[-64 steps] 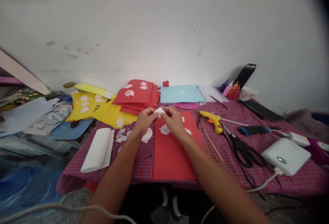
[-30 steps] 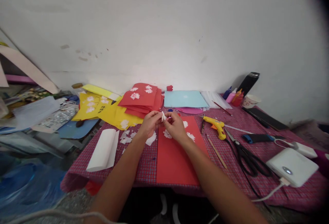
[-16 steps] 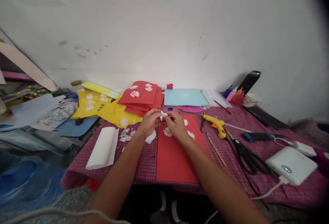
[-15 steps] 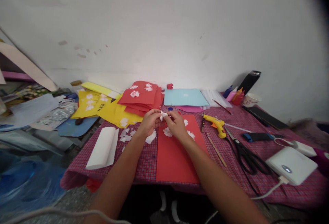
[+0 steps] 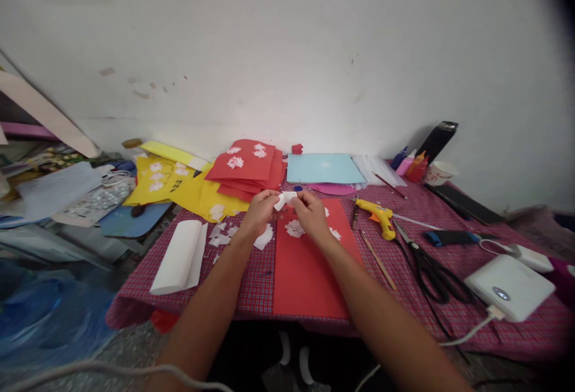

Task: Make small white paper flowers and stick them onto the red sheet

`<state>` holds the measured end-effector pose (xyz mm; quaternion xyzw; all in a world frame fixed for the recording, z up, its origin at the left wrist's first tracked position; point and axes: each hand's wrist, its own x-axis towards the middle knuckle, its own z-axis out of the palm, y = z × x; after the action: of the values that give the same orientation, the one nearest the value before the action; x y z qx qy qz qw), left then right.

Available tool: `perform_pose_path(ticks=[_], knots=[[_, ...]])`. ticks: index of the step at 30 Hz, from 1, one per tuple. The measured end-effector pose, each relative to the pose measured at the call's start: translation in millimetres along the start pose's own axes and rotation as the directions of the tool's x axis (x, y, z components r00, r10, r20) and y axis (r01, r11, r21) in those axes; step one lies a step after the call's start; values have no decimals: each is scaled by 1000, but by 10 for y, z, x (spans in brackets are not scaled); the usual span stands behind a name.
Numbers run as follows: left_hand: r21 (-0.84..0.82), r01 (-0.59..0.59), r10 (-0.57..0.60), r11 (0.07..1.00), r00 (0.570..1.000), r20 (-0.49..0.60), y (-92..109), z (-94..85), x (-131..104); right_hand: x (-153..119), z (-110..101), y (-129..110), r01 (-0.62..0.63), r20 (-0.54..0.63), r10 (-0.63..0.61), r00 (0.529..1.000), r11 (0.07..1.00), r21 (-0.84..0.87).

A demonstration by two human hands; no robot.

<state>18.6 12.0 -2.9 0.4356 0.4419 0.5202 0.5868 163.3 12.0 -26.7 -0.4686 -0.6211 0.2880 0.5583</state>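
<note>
Between my left hand (image 5: 262,211) and my right hand (image 5: 311,215) is a small piece of white paper (image 5: 286,200), pinched by the fingertips of both. They hold it just above the top edge of a red sheet of paper (image 5: 309,278). White paper flowers (image 5: 294,229) lie on that sheet, some partly hidden by my right hand. Torn white scraps (image 5: 220,237) and a larger white piece (image 5: 264,238) lie left of the sheet, near my left forearm. A folded white paper (image 5: 177,257) rests further left.
Red cards with flowers (image 5: 242,161) and yellow sheets (image 5: 157,179) lie at the back left. A light blue sheet (image 5: 323,169) is against the wall. To the right are a yellow glue gun (image 5: 380,217), black scissors (image 5: 433,272), a wooden stick (image 5: 378,262) and a white power box (image 5: 510,289).
The white paper in my fingers was bunched small and now looks more spread out. My hands have moved slightly apart.
</note>
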Motion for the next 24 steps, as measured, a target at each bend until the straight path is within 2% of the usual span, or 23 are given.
perform_pose_path(ticks=[3, 7, 10, 13, 16, 18, 20, 24], knots=[[44, -45, 46, 998, 999, -26, -40, -35, 42, 16, -7, 13, 11, -20, -11, 1000, 1000, 3], [249, -219, 251, 943, 962, -104, -76, -153, 116, 46, -40, 17, -16, -93, 20, 995, 999, 38], [387, -257, 312, 886, 946, -84, -73, -255, 156, 53, -65, 5, -50, -93, 56, 994, 997, 64], [543, -282, 381, 791, 922, -75, -70, -330, 178, 52, -65, 1, -61, -74, 66, 995, 996, 66], [650, -276, 397, 708, 917, -43, -100, -381, 192, 56, -41, 19, -73, -58, 78, 995, 993, 91], [672, -265, 377, 691, 926, -22, -129, -405, 195, 61, -20, 34, -92, -42, 98, 994, 987, 129], [643, -260, 367, 720, 929, -36, -144, -412, 193, 66, -1, 46, -126, -31, 132, 991, 981, 151], [531, -311, 446, 788, 883, -145, -99, -334, 164, 69, 16, 55, -168, -26, 174, 984, 975, 149]])
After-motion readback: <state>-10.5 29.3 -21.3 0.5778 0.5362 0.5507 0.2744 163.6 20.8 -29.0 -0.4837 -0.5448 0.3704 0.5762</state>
